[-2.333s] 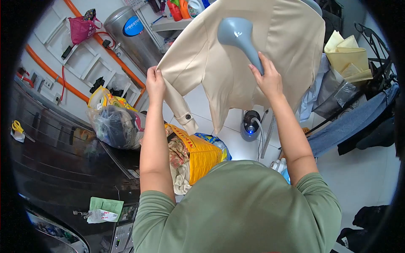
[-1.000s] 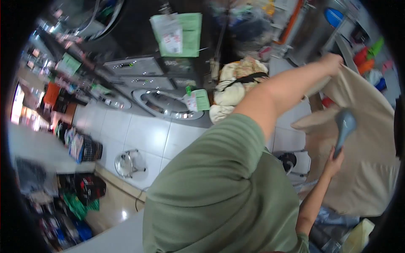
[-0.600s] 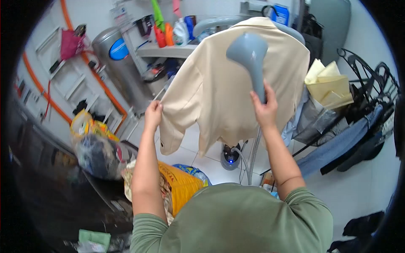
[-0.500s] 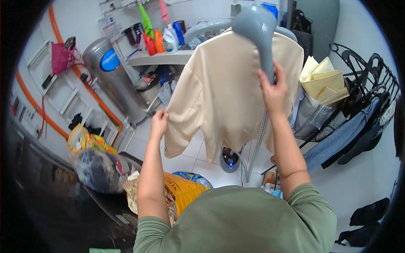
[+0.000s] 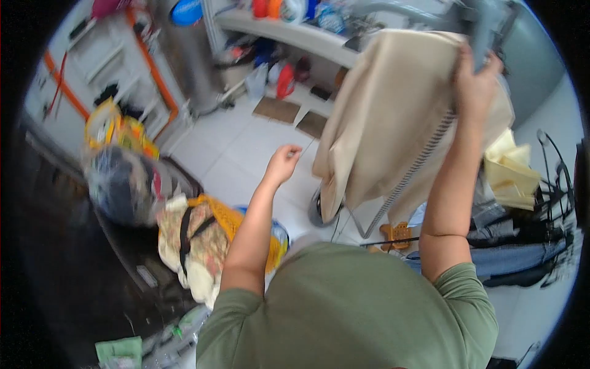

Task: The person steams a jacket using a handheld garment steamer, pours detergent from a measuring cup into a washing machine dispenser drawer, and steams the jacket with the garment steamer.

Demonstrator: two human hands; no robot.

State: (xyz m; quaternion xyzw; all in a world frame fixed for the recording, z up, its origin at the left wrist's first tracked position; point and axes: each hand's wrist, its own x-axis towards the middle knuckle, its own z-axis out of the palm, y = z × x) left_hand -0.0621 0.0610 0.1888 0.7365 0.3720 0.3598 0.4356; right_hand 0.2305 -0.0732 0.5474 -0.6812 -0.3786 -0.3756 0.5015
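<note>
My right hand (image 5: 478,89) is wrapped around the grey handle of a garment steamer head (image 5: 487,31), raised at the upper right against the top of a cream long-sleeved shirt (image 5: 393,104). The shirt hangs from a grey hanger frame (image 5: 399,7) and is swung at an angle. From the handle a ribbed grey hose (image 5: 424,160) runs down in front of the cloth. The steamer's base (image 5: 317,210) on the floor is partly covered by the shirt. My left hand (image 5: 284,165) is off the shirt, to its left, fingers curled together with nothing visible in them.
A bag of patterned cloth (image 5: 196,240) and a clear plastic bag of clothes (image 5: 126,187) stand at the left. Clothes hang on a black rack (image 5: 556,178) at the right, beside folded yellow fabric (image 5: 510,169). A white counter (image 5: 289,35) with bottles is behind.
My left hand has let go of the shirt's sleeve and moved right and slightly up. My right hand and the steamer head have moved right and up. The view has turned downward.
</note>
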